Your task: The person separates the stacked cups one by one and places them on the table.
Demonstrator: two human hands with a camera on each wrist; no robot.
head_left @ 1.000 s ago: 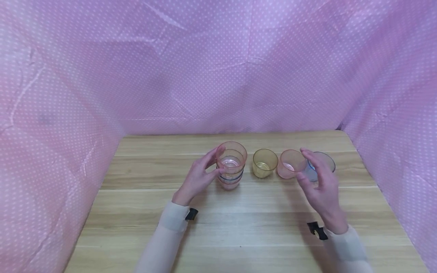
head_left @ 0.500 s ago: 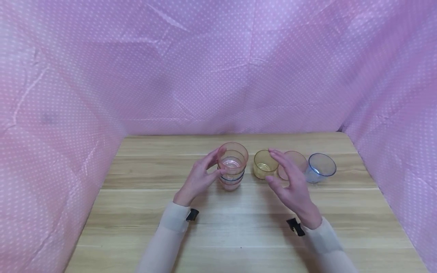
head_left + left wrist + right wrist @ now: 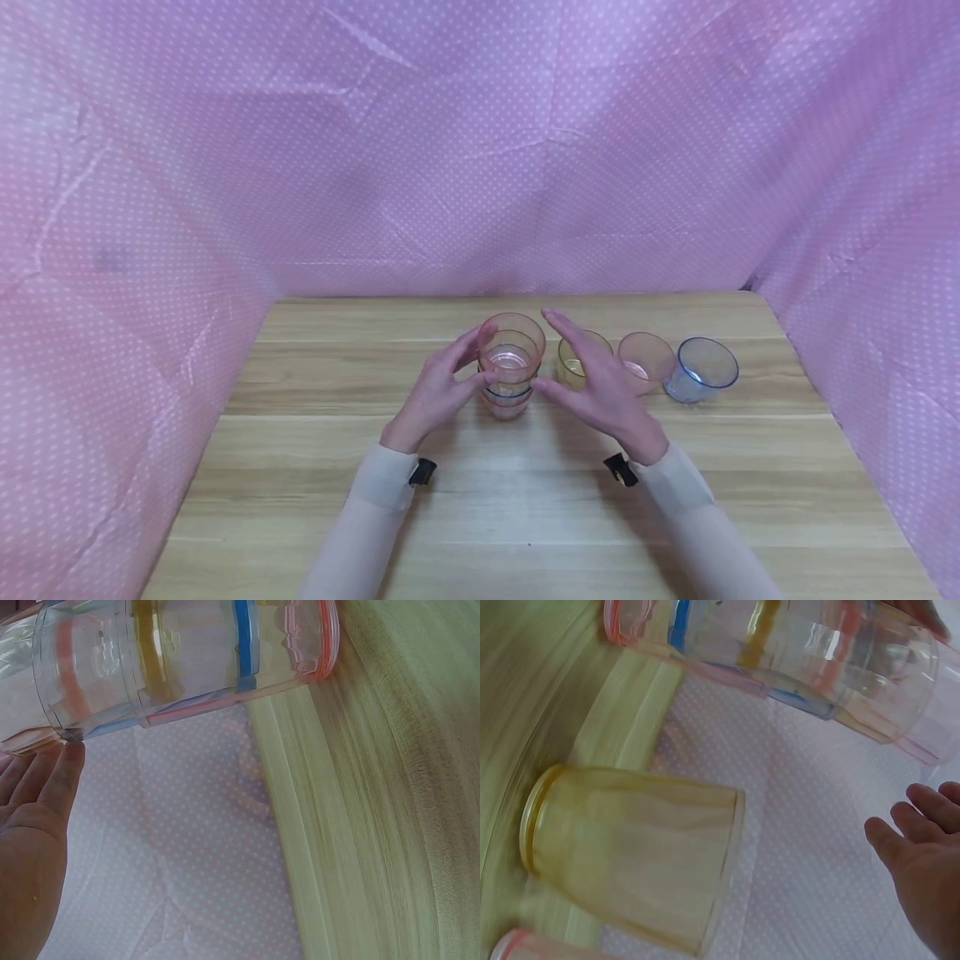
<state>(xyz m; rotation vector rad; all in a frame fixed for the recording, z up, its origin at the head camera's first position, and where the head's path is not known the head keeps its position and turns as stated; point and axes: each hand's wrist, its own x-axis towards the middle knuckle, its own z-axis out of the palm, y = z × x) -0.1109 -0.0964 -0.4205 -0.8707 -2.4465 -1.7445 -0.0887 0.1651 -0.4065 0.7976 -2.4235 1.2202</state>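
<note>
Stack (image 3: 507, 390) of clear cups, upright on the table (image 3: 480, 517) (head view, 12 o'clock away from the person). The left hand (image 3: 438, 390) grips its 9 o'clock side. The right hand (image 3: 603, 392), fingers straight and thumb apart, lies at 4 o'clock, fingers clear; thumb contact cannot be told. Toward 3 o'clock stand the yellow cup (image 3: 634, 851), pink cup (image 3: 647, 358) and blue cup (image 3: 701, 371). The step appears to be steadying the stack; the next move probably calls for a light right-hand grip.

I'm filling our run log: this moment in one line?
left hand: holds cup stack | right hand: spread beside it, contact unclear | yellow cup, pink cup, blue cup: row on table
</note>
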